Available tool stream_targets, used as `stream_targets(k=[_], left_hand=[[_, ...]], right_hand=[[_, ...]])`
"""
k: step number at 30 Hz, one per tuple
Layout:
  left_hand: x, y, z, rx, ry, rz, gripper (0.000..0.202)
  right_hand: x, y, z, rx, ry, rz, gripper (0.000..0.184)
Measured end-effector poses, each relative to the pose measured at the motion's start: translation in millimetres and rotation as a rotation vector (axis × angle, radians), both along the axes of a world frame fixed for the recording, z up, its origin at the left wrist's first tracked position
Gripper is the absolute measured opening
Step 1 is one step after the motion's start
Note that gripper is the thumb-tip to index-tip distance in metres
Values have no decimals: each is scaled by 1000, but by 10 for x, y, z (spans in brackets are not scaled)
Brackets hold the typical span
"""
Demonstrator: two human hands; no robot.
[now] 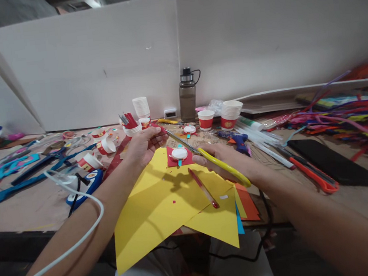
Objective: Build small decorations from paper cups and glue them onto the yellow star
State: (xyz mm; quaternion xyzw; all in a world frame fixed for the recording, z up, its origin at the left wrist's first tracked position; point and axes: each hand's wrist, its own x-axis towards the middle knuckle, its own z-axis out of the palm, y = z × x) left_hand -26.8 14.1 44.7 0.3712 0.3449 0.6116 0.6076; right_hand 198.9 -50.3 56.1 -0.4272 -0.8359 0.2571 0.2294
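Observation:
My left hand (145,146) pinches a small piece of red paper (158,126) between thumb and fingers. Around a pair of scissors with yellow handles (225,168), my right hand (221,155) is closed, and the blades point up-left with their tips at the red paper. Whether the tips touch it is hard to see. Below both hands lie yellow paper sheets (147,222). On them rest a red pen (203,189) and a red square (189,157) carrying a white disc (179,153) with blue tabs. Tiny paper scraps are scattered there.
Paper cups (206,120) and a dark water bottle (188,97) stand at the back. To the right are a blue glue gun (239,140), an orange cutter knife (314,174) and a black phone (334,160). A white cable (101,209) crosses my left forearm.

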Motion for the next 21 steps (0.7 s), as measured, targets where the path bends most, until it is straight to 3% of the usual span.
stream_targets(k=[21], left_hand=[[5, 16, -32, 33, -37, -8, 10]], right_hand=[[-27, -29, 18, -47, 31, -36, 39]])
